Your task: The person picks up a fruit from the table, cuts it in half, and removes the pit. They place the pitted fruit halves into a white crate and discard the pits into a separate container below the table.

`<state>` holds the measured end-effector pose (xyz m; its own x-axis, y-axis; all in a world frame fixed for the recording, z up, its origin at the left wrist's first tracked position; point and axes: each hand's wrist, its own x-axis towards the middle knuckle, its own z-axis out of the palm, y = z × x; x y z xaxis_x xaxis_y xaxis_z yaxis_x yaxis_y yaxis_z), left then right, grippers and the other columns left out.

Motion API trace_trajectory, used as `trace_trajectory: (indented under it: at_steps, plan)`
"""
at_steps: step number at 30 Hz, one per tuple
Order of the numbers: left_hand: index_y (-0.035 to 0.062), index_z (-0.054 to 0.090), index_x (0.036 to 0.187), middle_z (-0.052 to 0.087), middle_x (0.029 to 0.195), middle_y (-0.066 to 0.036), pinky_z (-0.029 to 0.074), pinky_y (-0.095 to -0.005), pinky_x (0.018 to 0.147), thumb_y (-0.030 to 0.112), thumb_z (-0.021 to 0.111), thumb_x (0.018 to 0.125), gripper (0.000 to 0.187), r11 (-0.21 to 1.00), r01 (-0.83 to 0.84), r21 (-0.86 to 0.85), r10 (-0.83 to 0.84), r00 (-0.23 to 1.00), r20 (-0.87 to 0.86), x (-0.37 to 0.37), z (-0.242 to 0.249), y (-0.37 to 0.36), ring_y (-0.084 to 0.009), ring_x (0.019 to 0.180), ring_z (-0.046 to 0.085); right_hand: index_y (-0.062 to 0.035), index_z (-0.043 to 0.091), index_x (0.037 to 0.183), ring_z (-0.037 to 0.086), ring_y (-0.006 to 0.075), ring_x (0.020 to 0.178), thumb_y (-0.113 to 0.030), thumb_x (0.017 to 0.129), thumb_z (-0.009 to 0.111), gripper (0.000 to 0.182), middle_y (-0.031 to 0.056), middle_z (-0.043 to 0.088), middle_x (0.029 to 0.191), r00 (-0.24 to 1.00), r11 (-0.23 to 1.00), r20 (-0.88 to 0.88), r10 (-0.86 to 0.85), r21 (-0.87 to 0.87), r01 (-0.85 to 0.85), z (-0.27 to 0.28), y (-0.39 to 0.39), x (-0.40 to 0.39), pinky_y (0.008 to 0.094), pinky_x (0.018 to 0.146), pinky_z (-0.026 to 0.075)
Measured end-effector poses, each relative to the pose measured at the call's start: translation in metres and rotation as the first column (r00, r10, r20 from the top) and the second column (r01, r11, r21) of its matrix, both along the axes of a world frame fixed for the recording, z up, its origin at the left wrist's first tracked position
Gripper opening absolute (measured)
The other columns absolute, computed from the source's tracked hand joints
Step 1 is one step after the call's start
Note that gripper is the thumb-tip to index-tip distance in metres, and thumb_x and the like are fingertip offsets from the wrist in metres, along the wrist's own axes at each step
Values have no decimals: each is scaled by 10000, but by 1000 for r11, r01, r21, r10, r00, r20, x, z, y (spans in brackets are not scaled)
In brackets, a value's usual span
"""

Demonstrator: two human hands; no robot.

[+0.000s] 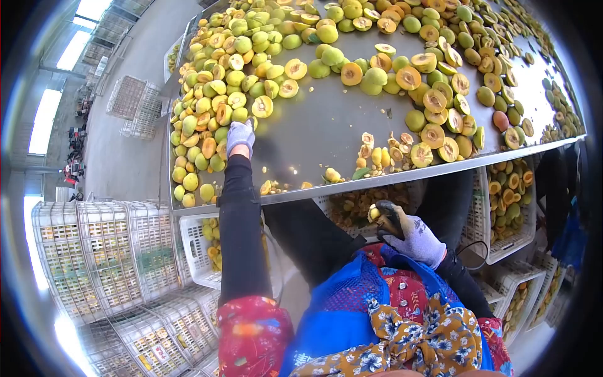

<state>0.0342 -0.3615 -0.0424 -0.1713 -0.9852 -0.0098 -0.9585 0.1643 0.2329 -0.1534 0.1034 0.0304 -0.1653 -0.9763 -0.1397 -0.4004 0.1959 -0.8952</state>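
Observation:
My left hand (241,136), in a pale lilac glove, reaches onto the metal table (301,141) at the edge of a heap of yellow-green stone fruit (239,78), many of them halved. Its fingers curl down against the fruit, and what lies under them is hidden. My right hand (418,240) is low in front of my body, below the table edge. Its glove looks dark at the fingers, which are closed on a small pale-yellow piece (375,213). Whether a tool is also in that grip cannot be made out.
Cut halves with orange flesh (433,100) spread across the table's right side. Small pits and scraps (380,154) lie near its raised metal rim (377,183). Below stand a crate of fruit (487,250) and a white crate (200,257). Stacked crates (113,248) fill the left.

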Motion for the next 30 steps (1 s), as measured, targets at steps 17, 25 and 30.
trace_trajectory:
  at_steps: [17, 25, 30]
  plan:
    - [6, 501, 1251, 640, 1018, -140, 544, -274, 554, 182, 544, 928, 370, 457, 630, 628, 499, 403, -767, -23, 67, 267, -212, 708, 649, 2, 544, 1061, 656, 392, 845, -224, 945, 607, 262, 211, 652, 859, 962, 955, 14, -273, -121, 272, -11, 8, -4, 418, 719, 510]
    - [-2, 400, 1345, 590, 1159, -147, 537, -334, 888, 195, 647, 905, 542, 551, 814, 182, -136, 303, -943, -29, 61, 329, -232, 1035, 621, -4, 487, 1159, 671, 392, 757, -314, 924, 621, 411, 209, 667, 923, 950, 994, -308, -46, 83, 76, 25, 8, 15, 452, 639, 528]
    - [7, 490, 1225, 609, 1061, -145, 504, -375, 867, 285, 806, 757, 630, 635, 749, 187, -271, 443, -854, -33, 74, 346, -269, 964, 635, -14, 490, 1047, 670, 350, 651, -347, 952, 567, 355, 206, 653, 829, 909, 998, -416, -8, 54, 33, 16, 13, 22, 459, 543, 509]
